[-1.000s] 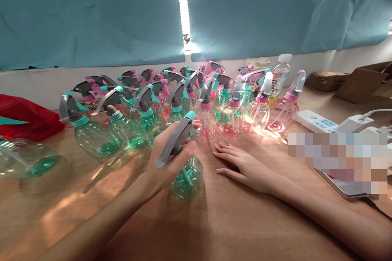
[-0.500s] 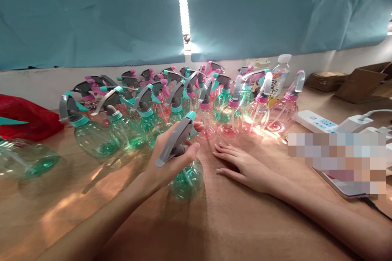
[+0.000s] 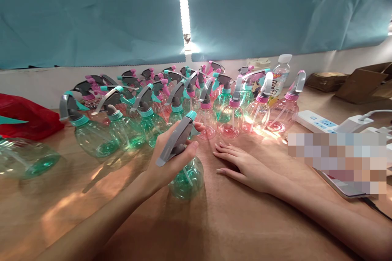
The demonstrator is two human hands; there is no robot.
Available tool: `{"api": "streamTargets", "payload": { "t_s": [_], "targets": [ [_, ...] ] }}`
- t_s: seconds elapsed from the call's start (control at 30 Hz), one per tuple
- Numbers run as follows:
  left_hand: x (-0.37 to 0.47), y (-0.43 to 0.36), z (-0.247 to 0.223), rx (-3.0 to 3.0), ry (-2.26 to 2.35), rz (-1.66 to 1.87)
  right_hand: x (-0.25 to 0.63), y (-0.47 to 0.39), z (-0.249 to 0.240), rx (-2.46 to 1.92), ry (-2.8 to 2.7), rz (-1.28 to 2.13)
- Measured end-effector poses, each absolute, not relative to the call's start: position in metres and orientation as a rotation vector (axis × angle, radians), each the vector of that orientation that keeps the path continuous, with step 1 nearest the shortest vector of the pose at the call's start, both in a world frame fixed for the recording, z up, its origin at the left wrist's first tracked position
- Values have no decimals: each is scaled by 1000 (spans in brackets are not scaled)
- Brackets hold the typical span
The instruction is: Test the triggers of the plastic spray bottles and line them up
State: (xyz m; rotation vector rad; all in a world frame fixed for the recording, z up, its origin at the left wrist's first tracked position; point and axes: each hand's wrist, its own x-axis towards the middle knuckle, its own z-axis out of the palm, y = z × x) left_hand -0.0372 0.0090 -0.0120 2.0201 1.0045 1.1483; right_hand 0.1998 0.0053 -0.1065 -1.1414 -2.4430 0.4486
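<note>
A green spray bottle (image 3: pixel 187 179) with a grey and teal spray head stands upright on the brown table (image 3: pixel 232 220), in front of me. My left hand (image 3: pixel 171 151) is wrapped round its neck, just under the head. To the right of it, my right hand (image 3: pixel 241 167) lies flat on the table with fingers spread, touching no bottle. Beyond both hands stand several green and pink spray bottles, among them a pink one (image 3: pixel 229 124) and a green one (image 3: pixel 151 126).
At the far left another green bottle (image 3: pixel 33 161) stands near a red bag (image 3: pixel 27 116). On the right are a white power strip (image 3: pixel 315 121), a partly blurred-out phone (image 3: pixel 343 183) and cardboard boxes (image 3: pixel 361 83). A clear drink bottle (image 3: pixel 279 75) stands behind the pink ones.
</note>
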Motion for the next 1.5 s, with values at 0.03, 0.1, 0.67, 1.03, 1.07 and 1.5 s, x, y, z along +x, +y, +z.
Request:
{"api": "streamTargets", "payload": {
  "t_s": [0.03, 0.1, 0.67, 1.03, 1.07, 1.5],
  "targets": [
    [-38, 9, -12, 2020, 992, 1147, 200, 5, -107, -1141, -2441, 452],
    [-39, 9, -13, 2025, 969, 1143, 200, 5, -107, -1140, -2430, 462],
    [-40, 10, -14, 2051, 927, 1126, 200, 6, -107, -1154, -2474, 442],
    [-38, 9, -10, 2079, 937, 1132, 201, 6, -108, -1136, -2437, 471],
    [-38, 9, -10, 2079, 944, 1133, 201, 6, -108, -1133, -2432, 477],
    [-35, 0, 3, 2019, 1133, 1051, 201, 6, -109, -1136, -2431, 469]
  ]
}}
